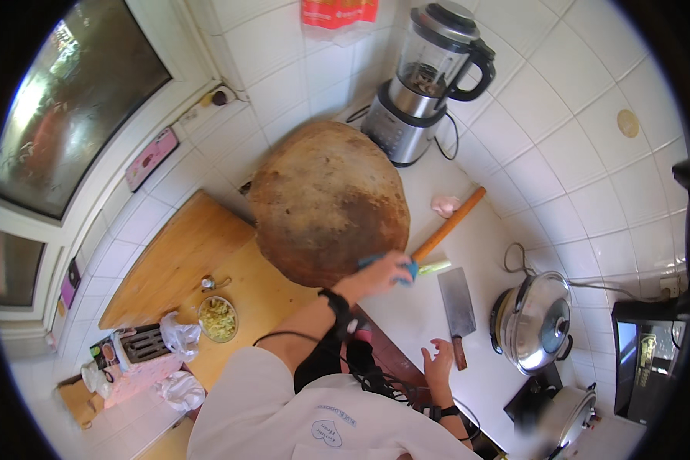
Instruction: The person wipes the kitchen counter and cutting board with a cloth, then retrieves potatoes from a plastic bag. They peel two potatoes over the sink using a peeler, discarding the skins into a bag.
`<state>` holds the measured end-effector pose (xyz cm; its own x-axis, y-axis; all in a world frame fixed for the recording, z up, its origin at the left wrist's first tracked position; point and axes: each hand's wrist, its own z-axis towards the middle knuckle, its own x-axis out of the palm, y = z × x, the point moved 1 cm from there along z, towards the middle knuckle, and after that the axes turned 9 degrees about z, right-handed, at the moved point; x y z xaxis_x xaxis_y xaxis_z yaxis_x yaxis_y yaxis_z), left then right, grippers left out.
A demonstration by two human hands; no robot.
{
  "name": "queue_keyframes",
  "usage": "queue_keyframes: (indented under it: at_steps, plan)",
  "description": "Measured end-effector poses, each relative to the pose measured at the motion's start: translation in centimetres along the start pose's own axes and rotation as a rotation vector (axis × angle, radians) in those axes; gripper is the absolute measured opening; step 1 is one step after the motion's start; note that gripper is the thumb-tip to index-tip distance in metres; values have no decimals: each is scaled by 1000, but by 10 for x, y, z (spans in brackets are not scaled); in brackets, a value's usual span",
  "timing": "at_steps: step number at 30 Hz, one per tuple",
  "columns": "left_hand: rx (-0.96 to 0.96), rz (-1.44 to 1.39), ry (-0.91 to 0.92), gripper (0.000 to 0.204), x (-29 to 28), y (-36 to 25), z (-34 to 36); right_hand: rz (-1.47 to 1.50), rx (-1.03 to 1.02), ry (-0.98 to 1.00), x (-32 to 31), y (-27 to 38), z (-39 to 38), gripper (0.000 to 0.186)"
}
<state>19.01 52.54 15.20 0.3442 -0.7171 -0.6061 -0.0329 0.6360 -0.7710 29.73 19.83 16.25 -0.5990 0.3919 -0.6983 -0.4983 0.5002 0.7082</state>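
My left hand (387,274) is closed on a blue cloth (412,270), at the near right edge of a thick round wooden chopping block (326,199). The block's top is stained, with a darker patch toward its right side. A cleaver (457,299) lies flat on the white counter, its wooden handle toward me. Beside that handle my right hand (438,363) hovers with fingers apart and nothing in them. Just past the cloth lie a pale green vegetable stalk (435,267) and a wooden rolling pin (451,221). What looks like garlic (445,205) sits beside the pin.
A blender (425,84) stands behind the block. To the right are an electric pot with a glass lid (540,322) and another pot (571,414). On the left, a bowl of chopped vegetables (218,319) stands near a leaning wooden board (180,257) and plastic bags (181,391).
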Motion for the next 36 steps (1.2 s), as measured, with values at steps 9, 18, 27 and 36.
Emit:
queue_keyframes:
  at_steps: [9,18,27,36]
  plan:
    - [-367,176,-490,61,-176,20,-131,57,-74,52,7,27,43,32]
    - [-665,396,-596,66,-225,146,-135,-13,-40,139,-1,23,22,32]
    - [-386,228,-352,63,-66,1,-204,72,-55,142,10,19,34,31]
    - [-702,275,-740,58,-101,0,-194,118,-55,150,3,24,43,29]
